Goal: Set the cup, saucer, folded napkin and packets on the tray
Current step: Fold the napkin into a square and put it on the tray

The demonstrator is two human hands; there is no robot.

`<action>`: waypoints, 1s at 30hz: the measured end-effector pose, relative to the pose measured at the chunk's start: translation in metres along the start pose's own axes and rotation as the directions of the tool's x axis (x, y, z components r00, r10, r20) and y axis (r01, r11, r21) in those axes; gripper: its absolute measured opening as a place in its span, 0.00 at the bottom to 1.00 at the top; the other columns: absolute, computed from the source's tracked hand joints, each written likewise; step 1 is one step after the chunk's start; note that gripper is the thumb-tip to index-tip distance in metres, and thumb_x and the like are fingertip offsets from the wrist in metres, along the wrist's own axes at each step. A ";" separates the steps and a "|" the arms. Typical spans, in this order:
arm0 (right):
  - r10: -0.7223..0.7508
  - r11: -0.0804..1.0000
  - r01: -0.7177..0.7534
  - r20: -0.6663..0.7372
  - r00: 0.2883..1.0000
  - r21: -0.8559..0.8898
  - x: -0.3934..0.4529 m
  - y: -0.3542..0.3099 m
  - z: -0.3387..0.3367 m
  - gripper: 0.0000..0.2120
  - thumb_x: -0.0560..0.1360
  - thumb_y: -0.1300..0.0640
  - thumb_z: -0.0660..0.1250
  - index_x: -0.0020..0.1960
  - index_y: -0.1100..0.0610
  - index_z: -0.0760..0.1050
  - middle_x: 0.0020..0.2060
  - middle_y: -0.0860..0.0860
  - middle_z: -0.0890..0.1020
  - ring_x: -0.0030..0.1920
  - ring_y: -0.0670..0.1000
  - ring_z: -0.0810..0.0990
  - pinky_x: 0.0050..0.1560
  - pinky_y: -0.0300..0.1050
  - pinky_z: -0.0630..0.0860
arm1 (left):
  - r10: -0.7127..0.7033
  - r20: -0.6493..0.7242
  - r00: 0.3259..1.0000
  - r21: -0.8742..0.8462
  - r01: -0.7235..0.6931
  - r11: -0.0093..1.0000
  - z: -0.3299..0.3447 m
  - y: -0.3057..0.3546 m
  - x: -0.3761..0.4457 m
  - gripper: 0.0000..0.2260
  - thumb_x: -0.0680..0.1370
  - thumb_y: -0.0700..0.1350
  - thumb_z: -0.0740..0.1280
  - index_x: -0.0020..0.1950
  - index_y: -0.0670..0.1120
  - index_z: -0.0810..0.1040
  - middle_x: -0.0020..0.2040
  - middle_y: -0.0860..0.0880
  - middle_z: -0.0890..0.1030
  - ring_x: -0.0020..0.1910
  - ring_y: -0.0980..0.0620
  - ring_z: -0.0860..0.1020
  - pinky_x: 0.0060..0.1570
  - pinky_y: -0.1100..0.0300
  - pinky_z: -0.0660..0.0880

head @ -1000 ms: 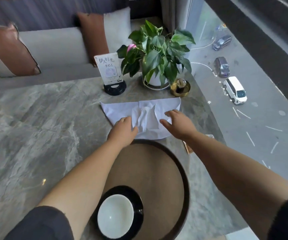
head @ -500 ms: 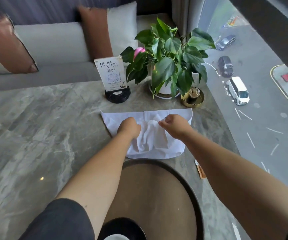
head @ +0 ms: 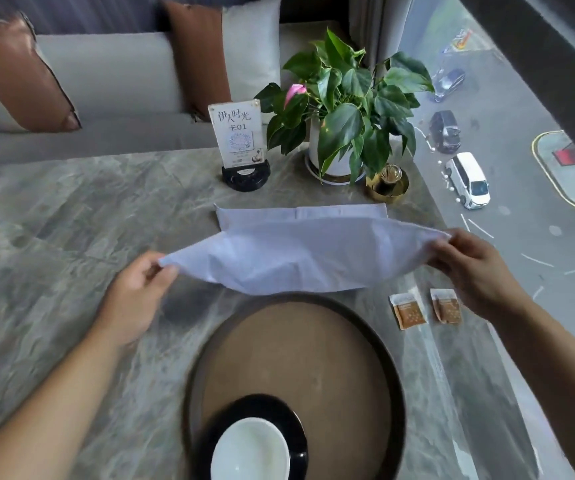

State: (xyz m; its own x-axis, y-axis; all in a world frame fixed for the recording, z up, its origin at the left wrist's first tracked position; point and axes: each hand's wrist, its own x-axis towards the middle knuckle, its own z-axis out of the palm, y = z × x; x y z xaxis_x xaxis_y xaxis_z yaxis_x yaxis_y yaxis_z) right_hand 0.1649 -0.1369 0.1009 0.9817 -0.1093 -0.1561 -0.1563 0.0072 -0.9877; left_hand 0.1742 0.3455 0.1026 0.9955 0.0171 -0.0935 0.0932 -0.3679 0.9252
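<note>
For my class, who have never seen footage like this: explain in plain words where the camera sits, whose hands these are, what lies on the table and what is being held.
The camera is worn on a person's head and looks down at their own bare hands; there is no machine. The left hand and right hand each pinch one end of a white napkin, lifting its near edge while the far part lies on the marble table. A round tray sits close to the person and already carries a black saucer with a white cup. Two small packets lie on the table right of the tray. A plant and a card stand stand behind.
</note>
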 end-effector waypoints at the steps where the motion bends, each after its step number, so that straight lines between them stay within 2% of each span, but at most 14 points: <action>1: 0.008 1.000 -0.008 0.018 1.000 -0.001 -0.013 0.002 -0.010 0.13 0.73 0.51 0.71 0.45 0.62 0.78 0.45 0.58 0.84 0.49 0.55 0.82 0.55 0.46 0.79 | 0.024 0.019 1.000 0.027 -0.024 0.999 -0.011 -0.002 -0.015 0.11 0.77 0.40 0.66 0.46 0.58 0.80 0.42 0.52 0.82 0.41 0.59 0.77 0.47 0.64 0.73; 3: 0.048 0.998 -0.046 0.051 0.998 -0.043 -0.038 0.006 -0.026 0.09 0.74 0.55 0.69 0.43 0.62 0.78 0.42 0.59 0.83 0.47 0.57 0.80 0.51 0.43 0.79 | 0.015 0.075 0.997 0.107 -0.023 0.994 -0.028 -0.004 -0.047 0.14 0.77 0.36 0.65 0.47 0.57 0.80 0.44 0.57 0.84 0.43 0.63 0.78 0.47 0.72 0.71; 6: 0.112 0.972 -0.076 0.156 0.981 -0.220 -0.069 0.006 -0.036 0.09 0.74 0.56 0.67 0.41 0.62 0.78 0.37 0.57 0.79 0.41 0.51 0.76 0.42 0.37 0.74 | -0.036 0.134 0.990 0.265 -0.001 0.964 -0.038 -0.005 -0.081 0.04 0.73 0.51 0.66 0.46 0.58 0.79 0.44 0.59 0.83 0.42 0.62 0.78 0.45 0.67 0.70; 8: 0.145 0.953 -0.081 0.203 0.968 -0.293 -0.085 0.003 -0.036 0.08 0.75 0.58 0.65 0.41 0.61 0.79 0.35 0.52 0.79 0.39 0.46 0.76 0.41 0.33 0.73 | -0.018 0.131 0.991 0.348 -0.029 0.937 -0.041 -0.006 -0.095 0.08 0.70 0.59 0.62 0.45 0.60 0.77 0.42 0.60 0.81 0.39 0.65 0.76 0.42 0.67 0.69; 11: 0.167 0.931 -0.082 0.214 0.963 -0.356 -0.093 0.000 -0.030 0.09 0.75 0.58 0.64 0.41 0.63 0.79 0.36 0.52 0.80 0.39 0.45 0.77 0.42 0.34 0.73 | 0.001 0.120 0.993 0.345 -0.043 0.938 -0.039 -0.009 -0.099 0.05 0.71 0.58 0.63 0.44 0.61 0.77 0.41 0.61 0.80 0.37 0.67 0.75 0.41 0.70 0.68; 12: 0.167 0.930 -0.088 0.195 0.966 -0.358 -0.090 0.001 -0.027 0.09 0.76 0.58 0.64 0.41 0.63 0.78 0.37 0.53 0.80 0.39 0.45 0.77 0.42 0.34 0.73 | 0.003 0.113 0.994 0.330 -0.041 0.943 -0.037 -0.014 -0.095 0.02 0.72 0.54 0.65 0.44 0.62 0.77 0.40 0.61 0.80 0.36 0.68 0.74 0.39 0.71 0.68; 14: 0.151 0.930 -0.098 0.123 0.981 -0.354 -0.078 0.005 -0.020 0.10 0.77 0.59 0.64 0.40 0.63 0.77 0.35 0.55 0.79 0.37 0.46 0.76 0.40 0.36 0.74 | 0.003 0.082 0.997 0.303 -0.028 0.953 -0.030 -0.023 -0.077 0.05 0.74 0.49 0.67 0.44 0.60 0.77 0.37 0.60 0.80 0.34 0.66 0.74 0.37 0.71 0.68; 16: 0.126 0.922 -0.110 0.019 0.992 -0.372 -0.055 0.010 -0.013 0.11 0.78 0.58 0.65 0.40 0.64 0.75 0.34 0.56 0.75 0.37 0.50 0.73 0.40 0.44 0.71 | -0.020 0.021 1.000 0.239 0.014 0.971 -0.020 -0.030 -0.050 0.05 0.76 0.47 0.67 0.43 0.58 0.77 0.36 0.55 0.80 0.35 0.59 0.73 0.39 0.67 0.69; 18: 0.092 0.921 -0.116 -0.084 0.992 -0.373 -0.026 0.013 -0.003 0.12 0.78 0.56 0.65 0.38 0.60 0.75 0.32 0.53 0.74 0.36 0.50 0.72 0.40 0.48 0.70 | -0.039 -0.052 0.998 0.206 0.049 0.977 -0.009 -0.034 -0.015 0.08 0.78 0.44 0.66 0.42 0.55 0.77 0.38 0.51 0.80 0.38 0.53 0.75 0.43 0.59 0.71; 22: 0.025 0.865 -0.137 -0.230 0.973 -0.483 0.040 0.017 0.018 0.15 0.75 0.52 0.66 0.32 0.56 0.72 0.26 0.51 0.72 0.25 0.47 0.68 0.28 0.42 0.65 | -0.090 -0.153 0.984 0.237 0.125 0.963 0.007 -0.037 0.056 0.03 0.79 0.47 0.64 0.48 0.52 0.77 0.45 0.49 0.82 0.45 0.47 0.79 0.48 0.51 0.73; 24: 0.019 0.815 -0.172 -0.272 0.962 -0.553 0.070 0.021 0.025 0.16 0.74 0.49 0.65 0.33 0.57 0.74 0.26 0.52 0.74 0.25 0.48 0.70 0.28 0.41 0.66 | -0.118 -0.160 0.980 0.281 0.160 0.946 0.014 -0.042 0.084 0.06 0.79 0.48 0.63 0.52 0.48 0.78 0.46 0.49 0.82 0.45 0.47 0.79 0.46 0.52 0.74; 27: 0.052 0.747 -0.233 -0.295 0.954 -0.622 0.107 0.034 0.033 0.15 0.76 0.49 0.64 0.36 0.58 0.76 0.26 0.51 0.75 0.27 0.50 0.71 0.29 0.41 0.65 | -0.166 -0.152 0.974 0.363 0.211 0.907 0.025 -0.054 0.114 0.07 0.79 0.46 0.63 0.52 0.45 0.77 0.42 0.49 0.80 0.41 0.48 0.76 0.38 0.57 0.69; 30: 0.079 0.698 -0.259 -0.288 0.954 -0.668 0.130 0.051 0.039 0.14 0.76 0.53 0.63 0.36 0.61 0.74 0.27 0.52 0.74 0.28 0.52 0.71 0.29 0.43 0.63 | -0.206 -0.147 0.967 0.427 0.250 0.869 0.033 -0.069 0.132 0.05 0.79 0.45 0.63 0.49 0.44 0.77 0.42 0.47 0.79 0.42 0.45 0.76 0.42 0.57 0.67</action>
State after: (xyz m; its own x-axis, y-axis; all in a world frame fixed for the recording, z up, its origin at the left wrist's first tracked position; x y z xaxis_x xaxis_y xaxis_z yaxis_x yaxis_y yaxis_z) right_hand 0.2893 -0.1117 0.0300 0.8932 -0.3898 -0.2242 -0.4362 -0.6302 -0.6423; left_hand 0.2988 0.3422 0.0140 0.9465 0.2292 -0.2270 0.3220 -0.7125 0.6235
